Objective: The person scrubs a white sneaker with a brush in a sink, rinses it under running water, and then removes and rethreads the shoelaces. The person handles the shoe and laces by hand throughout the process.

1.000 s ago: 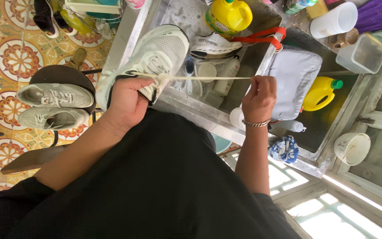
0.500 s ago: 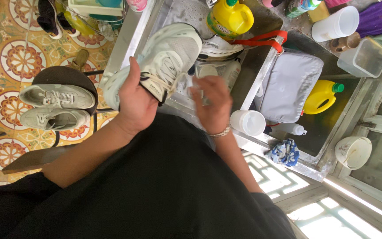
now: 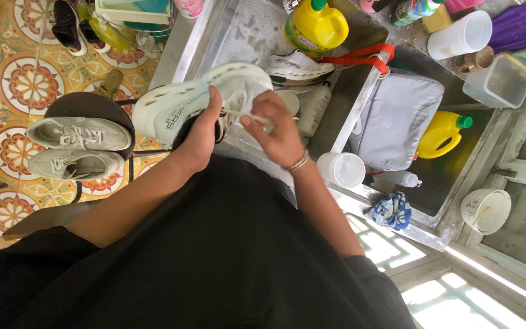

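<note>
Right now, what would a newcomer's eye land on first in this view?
First the white sneaker at the centre, gripped by the left hand while the right hand pinches its lace, just over the edge of the metal sink. Next, the two bright yellow jugs: one at the top in the sink, another to the right beside a grey bag. On the left, a pair of grey sneakers rests on a dark stool over patterned floor tiles.

open sink basin [image 3: 248, 30] ahead, yellow jug [image 3: 316, 25] blocking right
</note>
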